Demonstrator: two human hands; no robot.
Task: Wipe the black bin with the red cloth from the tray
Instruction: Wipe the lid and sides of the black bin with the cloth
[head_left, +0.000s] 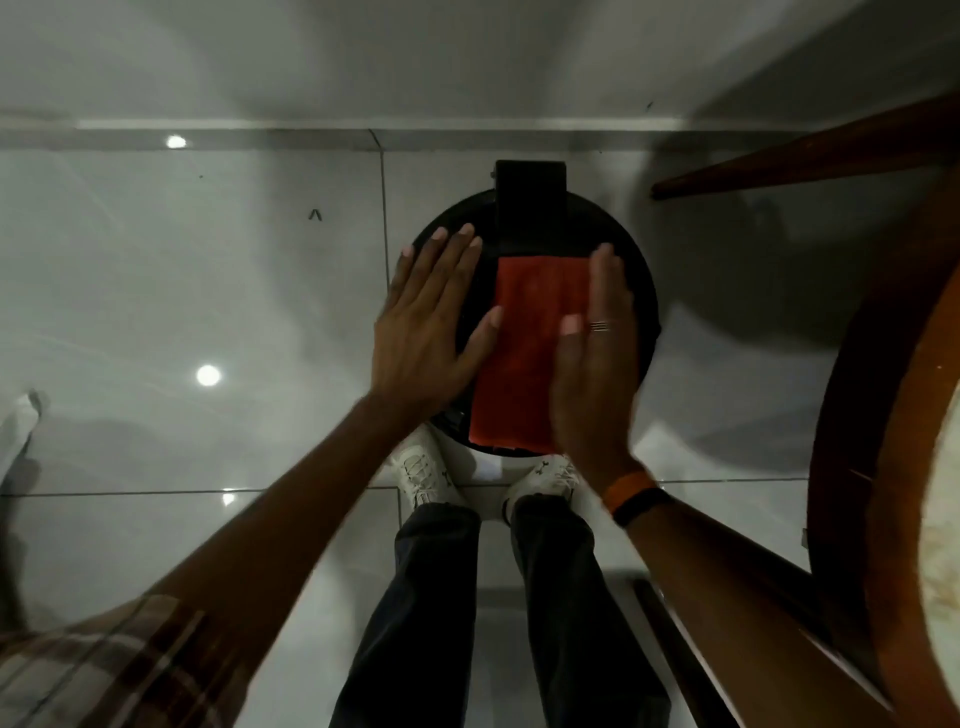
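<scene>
— Glossy white floor tiles (208, 291) surround the black bin (631, 291). How far along?

— Red cloth (524, 353) already lies flat on its lid; wiping looks barely begun. The tray is out of view.

— Hands?

— Left hand (426, 322) flat, steadying the lid, gripping nothing; right hand (592, 364) open, pressing the cloth's edge.

— Writing?

— None legible; the shoes' (423, 470) small logos are too blurred.
</scene>
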